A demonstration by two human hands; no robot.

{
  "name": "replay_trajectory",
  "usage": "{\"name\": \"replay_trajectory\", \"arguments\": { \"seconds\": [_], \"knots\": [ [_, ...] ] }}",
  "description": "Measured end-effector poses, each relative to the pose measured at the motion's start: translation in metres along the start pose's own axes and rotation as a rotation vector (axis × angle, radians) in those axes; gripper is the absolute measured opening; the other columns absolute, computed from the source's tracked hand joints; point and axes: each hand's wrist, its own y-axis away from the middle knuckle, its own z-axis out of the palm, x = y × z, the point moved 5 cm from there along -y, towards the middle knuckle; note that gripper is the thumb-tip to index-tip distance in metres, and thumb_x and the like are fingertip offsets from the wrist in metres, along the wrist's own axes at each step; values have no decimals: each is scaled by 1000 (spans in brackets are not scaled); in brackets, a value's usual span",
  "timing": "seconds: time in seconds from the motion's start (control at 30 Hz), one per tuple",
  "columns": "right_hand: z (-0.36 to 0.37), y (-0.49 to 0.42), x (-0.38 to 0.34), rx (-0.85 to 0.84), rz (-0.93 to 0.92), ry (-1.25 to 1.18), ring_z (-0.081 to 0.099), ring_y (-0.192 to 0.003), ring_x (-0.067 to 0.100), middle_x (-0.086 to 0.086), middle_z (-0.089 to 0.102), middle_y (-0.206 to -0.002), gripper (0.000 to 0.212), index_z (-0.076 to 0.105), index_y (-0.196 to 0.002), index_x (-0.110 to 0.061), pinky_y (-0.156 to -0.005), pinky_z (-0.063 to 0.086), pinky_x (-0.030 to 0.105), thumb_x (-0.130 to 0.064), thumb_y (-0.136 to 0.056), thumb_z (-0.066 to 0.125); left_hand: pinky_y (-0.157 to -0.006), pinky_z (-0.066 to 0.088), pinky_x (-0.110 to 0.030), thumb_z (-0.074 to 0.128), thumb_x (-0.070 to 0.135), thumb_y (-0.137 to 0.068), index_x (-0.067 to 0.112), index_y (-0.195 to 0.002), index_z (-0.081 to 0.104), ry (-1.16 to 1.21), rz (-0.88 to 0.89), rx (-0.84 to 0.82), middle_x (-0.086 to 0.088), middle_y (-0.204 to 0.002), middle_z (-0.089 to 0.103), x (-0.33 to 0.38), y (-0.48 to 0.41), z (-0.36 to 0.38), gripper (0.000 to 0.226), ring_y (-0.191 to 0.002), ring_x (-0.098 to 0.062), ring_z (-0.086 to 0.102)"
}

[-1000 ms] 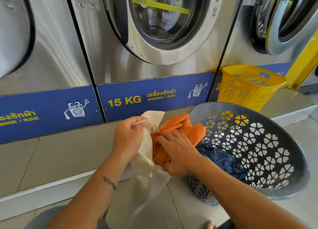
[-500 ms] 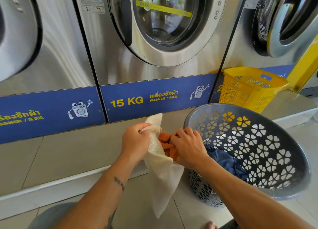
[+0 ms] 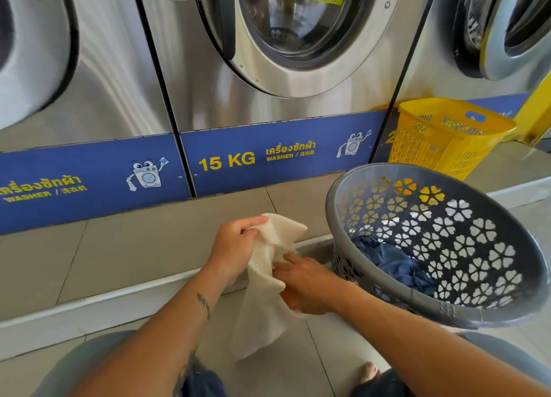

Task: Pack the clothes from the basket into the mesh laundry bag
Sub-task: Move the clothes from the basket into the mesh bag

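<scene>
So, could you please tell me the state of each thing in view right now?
Mesh bag: hanging limp, held at the top.
Left hand: grips the bag's top edge.
Right hand: fingers fairly straight, at the bag's mouth.
Grey basket: tilted, blue clothes inside.
Yellow basket: standing on the ledge.
Middle washer door: shut.
Right washer door: open.

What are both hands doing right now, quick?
Left hand: closed, gripping the top of the mesh laundry bag.
Right hand: fingers at the bag's mouth; whether it grips cannot be told.
</scene>
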Motion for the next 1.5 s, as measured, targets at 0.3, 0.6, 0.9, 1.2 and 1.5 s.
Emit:
{"name": "replay_trajectory", "arguments": {
  "seconds": [0.3, 0.6, 0.9, 1.2, 1.5],
  "knots": [
    [-6, 6, 11, -158, 144, 395, -2, -156, 33, 14, 28, -161, 65, 50, -144, -16, -119, 4, 70, -30, -85, 72, -66, 49, -27, 47, 9, -98, 30, -102, 77, 8, 20, 279, 16, -93, 66, 12, -2, -35, 37, -70, -9, 55],
    [17, 17, 36, -152, 257, 525, -21, -152, 40, 20, -11, -167, 97, 15, -160, -28, -110, -9, 79, -56, -83, 67, -63, 45, -19, 46, 7, -95, 23, -106, 77, -294, -12, 249, -1, -114, 71, -7, -2, -27, 37, -92, -19, 61],
    [13, 12, 44, 11, 316, 372, 1, -152, 44, 16, 12, -165, 41, 65, -130, -36, -119, 16, 59, -48, -91, 65, -73, 47, -24, 53, 14, -97, 26, -125, 68, -429, -47, -12, 1, -125, 65, -27, -6, -6, 34, -100, -16, 58],
    [14, 22, 46, -3, 377, 382, 40, -129, 37, 15, 41, -149, 34, 68, -124, -23, -111, 35, 50, -36, -93, 64, -79, 55, -31, 47, 2, -94, 45, -123, 58, -526, 27, -219, -2, -138, 53, -36, 0, 22, 52, -110, -24, 56],
    [1, 24, 42, 60, 377, 301, 43, -129, 36, 16, 44, -144, 37, 60, -135, -21, -109, 39, 45, -26, -98, 57, -75, 53, -24, 45, 9, -96, 30, -91, 68, -544, 151, -191, 6, -115, 58, -20, 4, 26, 31, -104, -20, 56]
  ]
}}
